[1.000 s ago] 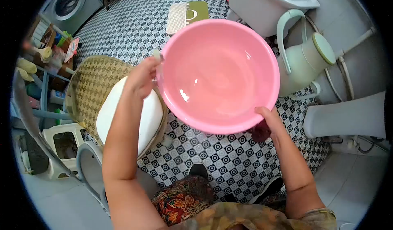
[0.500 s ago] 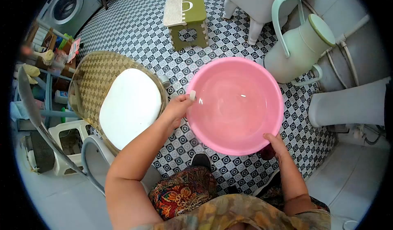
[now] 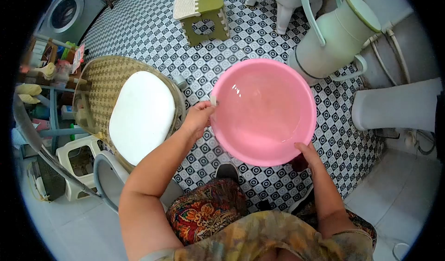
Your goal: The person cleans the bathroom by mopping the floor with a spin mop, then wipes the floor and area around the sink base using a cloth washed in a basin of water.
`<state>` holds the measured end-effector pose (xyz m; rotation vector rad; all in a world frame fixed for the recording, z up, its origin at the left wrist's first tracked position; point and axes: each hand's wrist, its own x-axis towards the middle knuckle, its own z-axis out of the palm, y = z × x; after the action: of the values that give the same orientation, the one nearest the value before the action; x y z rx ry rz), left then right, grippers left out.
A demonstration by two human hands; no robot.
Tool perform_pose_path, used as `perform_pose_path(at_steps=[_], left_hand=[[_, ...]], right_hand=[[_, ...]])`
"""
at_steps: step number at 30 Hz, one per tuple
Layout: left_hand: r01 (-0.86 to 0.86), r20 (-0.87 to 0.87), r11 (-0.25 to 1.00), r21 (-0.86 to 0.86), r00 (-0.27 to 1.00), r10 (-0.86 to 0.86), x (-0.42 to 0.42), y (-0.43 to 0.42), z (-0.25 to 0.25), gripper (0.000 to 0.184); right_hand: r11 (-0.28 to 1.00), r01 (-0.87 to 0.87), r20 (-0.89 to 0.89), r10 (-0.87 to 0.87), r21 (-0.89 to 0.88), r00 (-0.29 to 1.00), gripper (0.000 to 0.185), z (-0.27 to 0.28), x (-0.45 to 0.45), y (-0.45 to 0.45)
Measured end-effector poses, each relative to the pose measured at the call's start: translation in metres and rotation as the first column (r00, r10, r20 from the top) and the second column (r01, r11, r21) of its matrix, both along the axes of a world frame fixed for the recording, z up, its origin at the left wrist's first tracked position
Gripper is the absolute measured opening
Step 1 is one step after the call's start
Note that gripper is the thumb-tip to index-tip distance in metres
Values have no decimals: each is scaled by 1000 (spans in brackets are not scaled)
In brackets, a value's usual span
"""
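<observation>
A round pink basin (image 3: 264, 112) with some clear water in it lies in front of me over the patterned floor. My left hand (image 3: 199, 117) is closed on its left rim, beside a small pale tab. At the lower right rim my right hand (image 3: 309, 155) grips the basin, thumb on top and the other fingers hidden beneath. Something dark red (image 3: 299, 163) hangs under that hand; what it is I cannot make out. Whether the basin touches the floor is unclear.
Left of the basin is a white lid (image 3: 142, 117) on a patterned mat-like cover. A green folding stool (image 3: 204, 10) stands ahead. To the right are a pale green jug (image 3: 331, 43) and a white pedestal (image 3: 394, 108). A white plastic stool (image 3: 81, 163) stands at left.
The basin has come lower and nearer, shifting right from where it was, with both my hands still on its rim. The folding stool and jug base are now uncovered.
</observation>
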<state>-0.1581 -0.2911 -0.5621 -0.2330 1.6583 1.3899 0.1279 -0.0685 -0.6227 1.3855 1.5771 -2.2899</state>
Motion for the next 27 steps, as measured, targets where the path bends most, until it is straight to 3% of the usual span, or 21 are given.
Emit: perform_pose_path(at_steps=[1,4,8,13,17,19,20,23,25,26,27], left_hand=[[-13,-45,999,-45,999,10,-1,2,0,14],[-3,-49,1000,-25,999,1,-1,2,-3,15],[-22,-26,999,-35,999,21,1,4,-4,14],[-9,33,1000,-19,999,10,2,2,-7,8],[-64,-29,997,-42,998,63,6,4,-5,13],[-76,-41,996,-36,996,75,4,3,-8,12],[-58,-33,998,-33,998,57,2,1,-12,13],[-4,-9,999,-43,1000,4,-2,-1,-19,14],[40,10,998,-54,999,-40,-3,1,-23,16],[79,-99,993,-84,991,-87,-3,4,-25,14],[115,-207,986,-120,969,-138,-4,5,-27,13]], right_hand=[[1000,-28,-15,28,12,999,60,-3,0,0],[999,-45,-48,45,-2,998,58,1,-2,-1],[993,-117,28,117,4,993,50,-4,1,-1],[966,-233,160,249,-113,955,52,-13,4,-4],[939,-303,195,331,-163,923,52,8,1,3],[742,-616,140,661,-264,737,52,15,0,19],[733,-626,138,671,-265,728,52,23,-3,25],[481,-781,267,875,-399,403,44,58,-16,46],[419,-840,212,906,-345,366,43,74,-17,58],[363,-887,158,931,-284,330,41,86,-20,62],[355,-883,212,930,-307,300,39,104,-27,62]])
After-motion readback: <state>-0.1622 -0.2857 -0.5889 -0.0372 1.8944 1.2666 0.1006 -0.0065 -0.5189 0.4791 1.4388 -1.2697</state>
